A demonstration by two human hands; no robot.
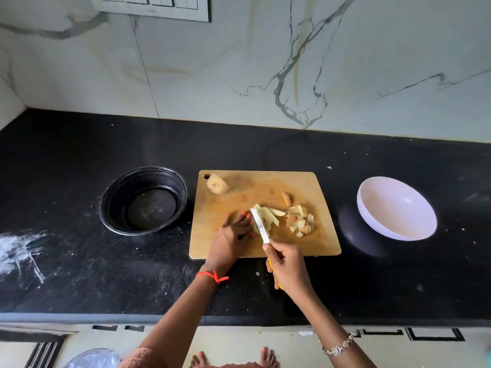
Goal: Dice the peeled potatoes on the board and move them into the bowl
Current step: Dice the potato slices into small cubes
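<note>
Near the front centre of the rectangular light wooden chopping board: a fan of pale peeled potato strips, lying flat, ends pointing right and towards the wall. Just right of them, a loose heap of small potato dice, all of it on the board. Behind the heap and a little apart, a single curved potato slice. At the far left corner, beside the hanging hole, a peeled potato half, uncut.

Across the near end of the strips, a silver knife blade, tip towards the wall, edge down on the potato. Right hand wrapped round the yellow knife handle — fingers curled tight, forefinger up by the blade's heel. Left hand palm down just left of the blade, fingers stretched forward, orange-painted tips on the board and against the potato, clasping nothing.

Right of the board and well apart, a round white bowl. Left of the board, a round black container with a shiny rim. Under everything, a black speckled stone countertop, with white smears at its far left. Behind, a white veined marble wall with a grey switch panel at the top edge.

A red thread round the left wrist — a pale beaded bracelet round the right.
</note>
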